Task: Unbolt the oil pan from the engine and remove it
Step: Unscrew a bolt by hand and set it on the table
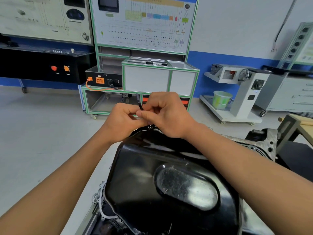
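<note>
The glossy black oil pan sits on top of the upturned engine block, filling the lower middle of the head view. Both hands meet just above the pan's far edge. My right hand pinches a thin black tool whose upper end sticks up between the hands. My left hand has its fingers curled and pinches something small and pale next to the tool's lower end; I cannot tell what it is. A bolt hole shows on the flange just below the hands.
A green-framed training cabinet stands behind the engine. To the right is a white wheeled stand with a green bucket. A black console is at the left. Grey floor lies to the left of the engine.
</note>
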`<state>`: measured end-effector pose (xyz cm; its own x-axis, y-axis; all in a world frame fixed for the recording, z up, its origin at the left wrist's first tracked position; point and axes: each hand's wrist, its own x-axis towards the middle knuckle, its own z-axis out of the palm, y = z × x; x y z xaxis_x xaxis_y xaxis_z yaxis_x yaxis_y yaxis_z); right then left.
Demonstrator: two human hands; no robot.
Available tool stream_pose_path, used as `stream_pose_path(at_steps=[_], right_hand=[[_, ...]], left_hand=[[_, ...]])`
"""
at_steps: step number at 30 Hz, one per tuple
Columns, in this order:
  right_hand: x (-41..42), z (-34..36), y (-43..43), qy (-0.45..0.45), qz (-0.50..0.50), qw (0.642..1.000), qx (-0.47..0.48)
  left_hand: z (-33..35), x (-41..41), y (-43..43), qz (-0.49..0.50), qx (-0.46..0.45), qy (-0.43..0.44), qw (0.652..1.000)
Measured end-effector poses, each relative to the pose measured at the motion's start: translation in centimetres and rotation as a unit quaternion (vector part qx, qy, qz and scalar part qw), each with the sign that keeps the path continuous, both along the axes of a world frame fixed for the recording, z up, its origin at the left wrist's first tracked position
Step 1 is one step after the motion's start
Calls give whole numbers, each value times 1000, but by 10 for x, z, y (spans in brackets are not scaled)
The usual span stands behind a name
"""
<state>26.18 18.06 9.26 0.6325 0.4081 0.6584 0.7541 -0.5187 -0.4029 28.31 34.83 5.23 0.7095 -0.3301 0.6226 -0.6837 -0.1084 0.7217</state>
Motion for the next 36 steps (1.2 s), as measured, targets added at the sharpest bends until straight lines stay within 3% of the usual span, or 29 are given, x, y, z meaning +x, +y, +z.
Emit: stream_pose_path(at_steps=[8,13,19,23,30,33,36], right_hand=[[-1,7,-4,-32,14,995,-91],[-2,7,-3,-19,23,992,-120],[3,-5,-3,25,-33,998,49],[4,-6,-2,48,-22,996,70],[3,-2,-2,5,-15,1000,-15],[3,0,-2,-21,-21,998,-60],[3,0,-2,-36,-12,994,-102]], left_hand=[[1,0,6,-27,89,12,996],[-3,5,5,23,74,-40,996],[-4,4,-1,51,30,-80,995],[-3,7,-4,54,29,-78,995],[-4,5,3,-12,18,17,1000],[-3,4,6,-53,75,25,995],[-3,1,7,-22,74,18,997]])
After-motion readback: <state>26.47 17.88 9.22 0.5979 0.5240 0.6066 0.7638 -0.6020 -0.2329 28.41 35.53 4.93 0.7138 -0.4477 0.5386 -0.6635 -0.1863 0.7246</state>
